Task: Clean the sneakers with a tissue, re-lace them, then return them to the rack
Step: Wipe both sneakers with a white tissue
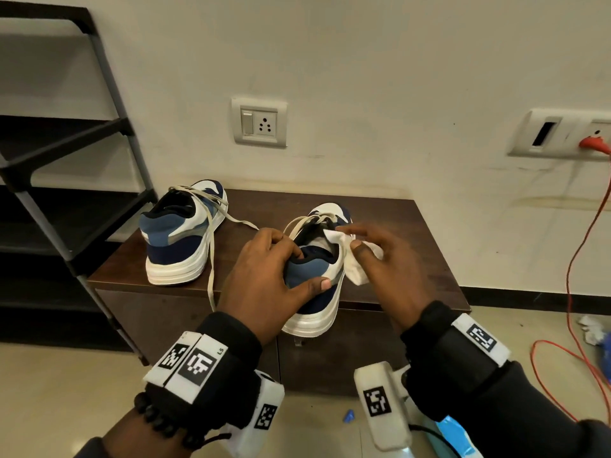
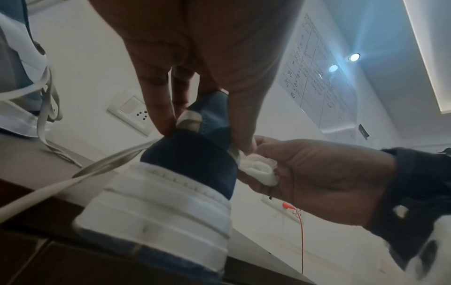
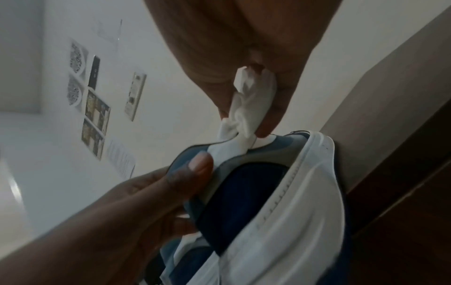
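Two blue-and-white sneakers stand on a dark wooden cabinet [image 1: 390, 213]. The near sneaker [image 1: 317, 292] sits at the front edge, heel toward me, its sole slightly over the edge. My left hand [image 1: 264, 269] grips its heel collar, thumb on the outer heel [image 2: 209, 115]. My right hand [image 1: 383, 259] pinches a crumpled white tissue [image 1: 350, 259] against the sneaker's right side near the collar [image 3: 246, 113]. The other sneaker [image 1: 182, 236] stands to the left, its loose cream laces [image 1: 211, 269] trailing over the cabinet front.
A black shoe rack [image 1: 59, 193] stands left of the cabinet. Wall sockets [image 1: 259, 122] are behind, and an orange cable [image 1: 575, 276] runs down to the floor at right. Crumpled tissues [image 1: 591, 328] lie on the floor.
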### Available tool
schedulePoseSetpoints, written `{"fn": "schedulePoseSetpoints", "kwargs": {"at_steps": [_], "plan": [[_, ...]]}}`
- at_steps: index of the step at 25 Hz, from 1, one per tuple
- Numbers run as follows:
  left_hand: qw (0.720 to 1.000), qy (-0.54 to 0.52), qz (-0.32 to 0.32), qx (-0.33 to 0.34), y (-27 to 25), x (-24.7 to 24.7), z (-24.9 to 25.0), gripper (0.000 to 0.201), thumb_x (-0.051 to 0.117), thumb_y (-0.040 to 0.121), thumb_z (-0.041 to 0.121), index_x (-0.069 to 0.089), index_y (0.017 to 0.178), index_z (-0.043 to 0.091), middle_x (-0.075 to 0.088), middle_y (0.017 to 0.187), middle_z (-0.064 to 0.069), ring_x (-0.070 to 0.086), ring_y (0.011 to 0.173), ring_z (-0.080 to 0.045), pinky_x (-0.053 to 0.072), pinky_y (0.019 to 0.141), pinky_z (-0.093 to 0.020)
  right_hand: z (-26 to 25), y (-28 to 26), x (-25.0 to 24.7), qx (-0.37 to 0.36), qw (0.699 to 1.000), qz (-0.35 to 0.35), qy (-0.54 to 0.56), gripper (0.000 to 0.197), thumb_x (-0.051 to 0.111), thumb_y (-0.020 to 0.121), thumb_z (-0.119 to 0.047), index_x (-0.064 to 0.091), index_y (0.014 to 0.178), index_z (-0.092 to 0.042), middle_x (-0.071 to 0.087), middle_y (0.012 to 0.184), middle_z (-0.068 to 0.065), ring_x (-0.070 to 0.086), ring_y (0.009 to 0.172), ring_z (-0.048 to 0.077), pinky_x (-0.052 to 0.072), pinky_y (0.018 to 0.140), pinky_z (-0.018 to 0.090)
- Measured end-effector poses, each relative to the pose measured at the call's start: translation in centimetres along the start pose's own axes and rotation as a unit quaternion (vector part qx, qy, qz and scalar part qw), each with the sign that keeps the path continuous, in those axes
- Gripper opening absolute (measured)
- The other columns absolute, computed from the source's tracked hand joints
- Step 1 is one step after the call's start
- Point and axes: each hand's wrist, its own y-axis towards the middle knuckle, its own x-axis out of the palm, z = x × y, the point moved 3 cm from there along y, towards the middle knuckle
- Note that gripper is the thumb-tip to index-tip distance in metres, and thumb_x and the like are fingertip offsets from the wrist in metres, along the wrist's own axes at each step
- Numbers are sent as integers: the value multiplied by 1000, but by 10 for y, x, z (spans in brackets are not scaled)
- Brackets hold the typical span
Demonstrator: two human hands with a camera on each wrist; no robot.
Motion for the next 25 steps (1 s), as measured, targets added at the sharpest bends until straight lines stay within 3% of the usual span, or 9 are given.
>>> {"fn": "schedulePoseSetpoints", "kwargs": {"at_steps": [1, 5, 8, 12, 15, 20, 23, 25], "plan": [[1000, -2, 1, 1, 0, 1, 1, 47, 63, 67, 66, 58, 91, 26, 45, 99, 10, 48, 93, -8, 42, 73, -22, -1, -5, 4, -17, 1000, 3, -9, 21, 55, 92, -21, 68, 103, -34, 63, 106, -12, 57, 102, 4, 50, 89, 31], [1000, -28, -6, 11, -1, -1, -3, 46, 64, 65, 66, 58, 91, 28, 47, 99, 11, 50, 93, -9, 51, 75, -30, -16, -21, 17, -160, 983, 8, -94, 20, 58, 92, -15, 66, 108, -24, 60, 105, -9, 54, 101, 3, 46, 86, 19], [999, -29, -32, 7, 0, 0, -3, 47, 71, 66, 59, 60, 100, 27, 47, 108, 11, 50, 100, -9, 52, 79, -28, -13, -9, 14, -108, 987, 52, -104, 18, 61, 90, -18, 61, 107, -24, 59, 103, -6, 53, 97, 6, 48, 82, 23], [998, -50, -34, 12, 0, 1, 0, 50, 65, 67, 57, 61, 106, 26, 47, 112, 11, 49, 103, -8, 52, 83, -26, -26, -22, 21, -170, 978, 58, -104, 9, 61, 90, -15, 63, 99, -18, 53, 100, -8, 48, 93, -7, 39, 76, 1], [999, -42, -25, 4, 1, 1, -1, 48, 71, 66, 55, 61, 102, 25, 47, 108, 12, 49, 99, -8, 52, 80, -28, -17, -21, 16, -166, 973, 67, -145, 8, 61, 90, -13, 63, 97, -15, 53, 97, -7, 48, 87, -4, 38, 72, 5], [998, -61, -24, -8, 0, -3, 6, 46, 71, 67, 51, 62, 102, 22, 49, 108, 9, 52, 98, -10, 52, 79, -28, -36, -33, 3, -208, 973, -5, -97, 11, 64, 88, -17, 66, 99, -16, 60, 98, -7, 55, 92, 2, 44, 75, 12], [995, -80, -60, -25, 0, -2, 8, 43, 81, 69, 33, 61, 106, 25, 48, 115, 10, 53, 103, -8, 55, 83, -26, -24, -28, -18, -131, 988, 45, -75, 17, 62, 89, -20, 63, 105, -24, 61, 103, -10, 55, 97, 1, 47, 80, 18], [990, -111, -86, -21, -1, -2, 10, 44, 81, 72, 17, 61, 111, 24, 48, 119, 10, 54, 107, -8, 55, 84, -23, -17, -30, -15, -134, 987, 35, -86, 20, 62, 89, -16, 62, 108, -21, 60, 105, -8, 54, 98, 0, 45, 82, 13]]}}
